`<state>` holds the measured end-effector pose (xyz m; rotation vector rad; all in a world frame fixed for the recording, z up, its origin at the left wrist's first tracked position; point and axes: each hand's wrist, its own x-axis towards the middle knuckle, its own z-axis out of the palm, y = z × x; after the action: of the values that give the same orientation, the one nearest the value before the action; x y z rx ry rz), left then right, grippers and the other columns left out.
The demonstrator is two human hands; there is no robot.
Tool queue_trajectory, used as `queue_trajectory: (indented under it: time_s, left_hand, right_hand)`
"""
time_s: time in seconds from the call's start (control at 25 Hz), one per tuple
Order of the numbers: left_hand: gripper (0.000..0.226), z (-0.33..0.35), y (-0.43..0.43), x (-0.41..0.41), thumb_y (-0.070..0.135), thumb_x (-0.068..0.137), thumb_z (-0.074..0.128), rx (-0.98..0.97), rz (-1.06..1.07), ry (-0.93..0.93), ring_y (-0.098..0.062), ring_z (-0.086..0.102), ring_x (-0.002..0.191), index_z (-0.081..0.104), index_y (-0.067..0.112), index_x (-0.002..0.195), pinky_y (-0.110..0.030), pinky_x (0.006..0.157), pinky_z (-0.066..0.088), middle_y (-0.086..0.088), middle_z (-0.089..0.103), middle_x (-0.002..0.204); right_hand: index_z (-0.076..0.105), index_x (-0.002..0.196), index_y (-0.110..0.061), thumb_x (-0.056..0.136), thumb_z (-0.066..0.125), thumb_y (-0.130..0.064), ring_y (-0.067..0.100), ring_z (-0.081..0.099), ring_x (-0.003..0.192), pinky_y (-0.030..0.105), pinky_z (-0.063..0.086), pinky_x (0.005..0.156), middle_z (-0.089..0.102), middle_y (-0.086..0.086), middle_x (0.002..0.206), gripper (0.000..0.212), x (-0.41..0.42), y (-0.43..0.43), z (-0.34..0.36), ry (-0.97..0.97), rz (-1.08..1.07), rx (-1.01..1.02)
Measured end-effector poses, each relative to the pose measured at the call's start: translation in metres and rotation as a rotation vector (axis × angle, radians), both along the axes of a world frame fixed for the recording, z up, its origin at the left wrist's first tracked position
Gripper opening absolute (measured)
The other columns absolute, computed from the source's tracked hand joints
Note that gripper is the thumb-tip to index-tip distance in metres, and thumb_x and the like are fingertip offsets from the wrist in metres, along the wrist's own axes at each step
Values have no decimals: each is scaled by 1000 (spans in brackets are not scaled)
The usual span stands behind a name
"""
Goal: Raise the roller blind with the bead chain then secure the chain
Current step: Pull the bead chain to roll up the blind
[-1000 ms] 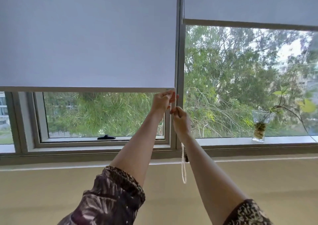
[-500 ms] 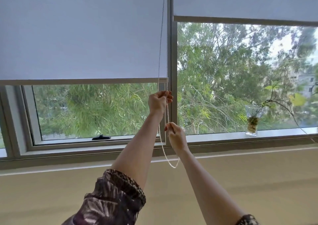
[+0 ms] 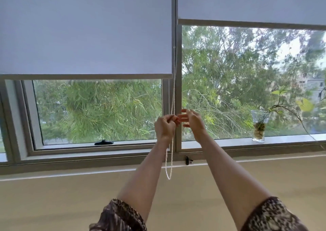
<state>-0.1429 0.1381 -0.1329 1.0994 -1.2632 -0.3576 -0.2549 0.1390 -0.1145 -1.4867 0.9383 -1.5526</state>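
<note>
The left roller blind (image 3: 84,29) hangs over the upper part of the left window, its bottom bar (image 3: 84,76) a little above my hands. A white bead chain (image 3: 173,96) drops along the blind's right edge, beside the window post, and loops low at the sill (image 3: 168,169). My left hand (image 3: 165,125) grips the chain, fingers curled round it. My right hand (image 3: 191,120) is just right of the chain with fingers spread and blurred, holding nothing. A small black chain clip (image 3: 187,160) sits on the wall below the post.
A second roller blind (image 3: 252,1) over the right window is raised higher. A glass vase with a trailing plant (image 3: 259,129) stands on the sill at right. A black window latch (image 3: 103,142) sits on the left frame. Beige wall (image 3: 70,204) lies below.
My right hand has let go of the chain and risen beside my left hand, fingers spread. My left hand has come down with the chain; the loop hangs straighter.
</note>
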Motion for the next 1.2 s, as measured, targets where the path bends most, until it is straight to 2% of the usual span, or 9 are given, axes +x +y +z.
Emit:
queue_trajectory:
  time_s: [0.08, 0.2, 0.32, 0.4, 0.48, 0.6, 0.8, 1.0, 1.2]
  left_hand:
    - [9, -13, 1, 0, 9, 87, 66, 28, -37, 23, -7, 67, 62, 74, 9, 89, -22, 64, 60, -2, 74, 76]
    - [10, -35, 2, -4, 11, 88, 66, 65, -60, 41, -18, 73, 70, 76, 11, 84, -39, 72, 62, -2, 74, 71]
    - [16, -57, 5, -3, 8, 88, 64, 71, -80, 22, -19, 72, 66, 76, 12, 78, -43, 68, 62, 0, 71, 66]
    - [21, -66, 6, 1, 8, 89, 63, 91, -91, -8, -19, 71, 65, 75, 15, 73, -42, 69, 61, 0, 71, 64]
    - [19, -68, 4, 7, 7, 89, 63, 151, -119, -39, -17, 70, 63, 76, 11, 76, -42, 73, 61, -2, 72, 66]
    - [14, -58, -3, 19, 3, 90, 61, 293, -225, -56, -18, 67, 63, 74, -2, 89, -46, 82, 59, -13, 73, 78]
    - [24, -31, -6, 40, 1, 87, 62, 470, -333, -316, -15, 62, 75, 66, -7, 109, -8, 46, 43, -22, 71, 103]
    - [20, 18, -4, 34, 9, 94, 51, 277, -343, 1, -18, 63, 84, 70, 5, 98, -25, 63, 47, -10, 72, 92]
    - [24, 67, -10, 11, 17, 95, 54, 131, -340, 157, -18, 62, 85, 67, 2, 109, -25, 64, 47, -13, 72, 108]
  right_hand:
    - [60, 110, -3, 101, 37, -23, 26, 62, 90, 42, 49, 86, 67, 17, 101, 32, 6, -2, 26, 6, -22, -42]
    - [60, 110, -2, 100, 39, -23, 22, 60, 82, 37, 46, 73, 66, 17, 96, 32, 22, -2, 62, 52, -73, -120]
    - [60, 111, -7, 100, 41, -23, 15, 62, 64, 24, 45, 55, 67, 9, 85, 27, 35, -3, 85, 49, -88, -157]
    - [62, 100, -10, 100, 41, -19, 12, 51, 53, 27, 41, 49, 59, 2, 71, 23, 39, -5, 86, 53, -122, -172]
    - [62, 88, -11, 99, 40, -11, 10, 41, 52, 26, 33, 47, 52, -1, 66, 25, 41, -8, 76, 50, -160, -203]
    - [61, 93, 2, 97, 41, -5, 8, 37, 53, 17, 27, 43, 50, -2, 65, 22, 44, -10, 58, 64, -198, -233]
    - [60, 85, -4, 97, 41, -8, 5, 37, 48, 13, 26, 41, 49, -1, 62, 22, 43, -8, 28, 88, -199, -237]
    - [61, 83, -11, 97, 43, -9, 14, 47, 60, 26, 40, 58, 59, 3, 71, 22, 41, -12, -18, 138, -180, -181]
    - [59, 74, -15, 96, 46, -10, 6, 37, 49, 22, 26, 46, 50, -8, 56, 26, 39, -10, -54, 153, -176, -135]
